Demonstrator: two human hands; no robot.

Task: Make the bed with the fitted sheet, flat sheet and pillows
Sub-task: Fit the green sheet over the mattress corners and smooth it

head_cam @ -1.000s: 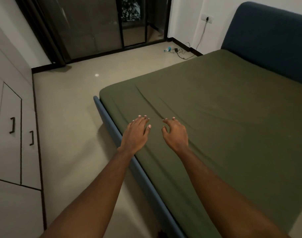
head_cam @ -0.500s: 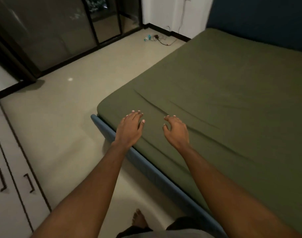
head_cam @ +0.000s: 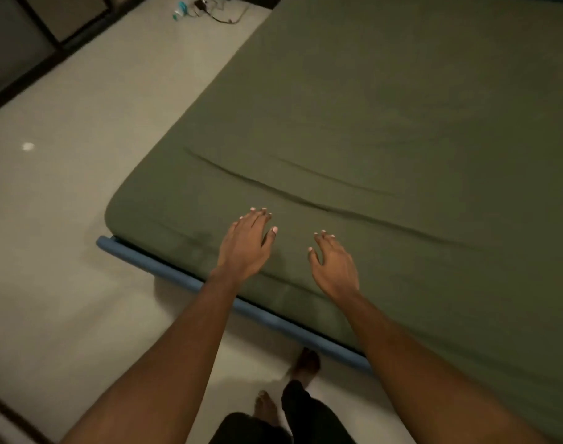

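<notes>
A: How far along is the bed-making looking?

B: The olive fitted sheet [head_cam: 386, 116] is covering the whole top of the bed [head_cam: 139, 257]. It is wrapping down over the near edge and round the near left corner, ending just above the blue rail. I am judging that first step as nearly done.

A: Only nearly?

B: A long crease [head_cam: 257, 182] is running across the sheet just beyond the hands, and a fainter one is lying further in. Those are asking for smoothing.

A: What are the hands doing?

B: The left hand [head_cam: 246, 248] is reaching over the near edge, palm down, fingers straight and close together, gripping nothing. The right hand [head_cam: 334, 267] is hanging just beside it, fingers spread and loosely bent, also empty. I cannot tell whether either one is pressing the cloth or hovering above it.

A: And what is remaining?

B: No flat sheet and no pillows are showing anywhere in view. By my reckoning, most of the task is waiting.

A: Anything else around?

B: The person's bare feet [head_cam: 306, 363] are standing on the pale floor [head_cam: 81, 219] beside the rail, and some cables [head_cam: 219, 16] are lying off the bed's far left side.
</notes>
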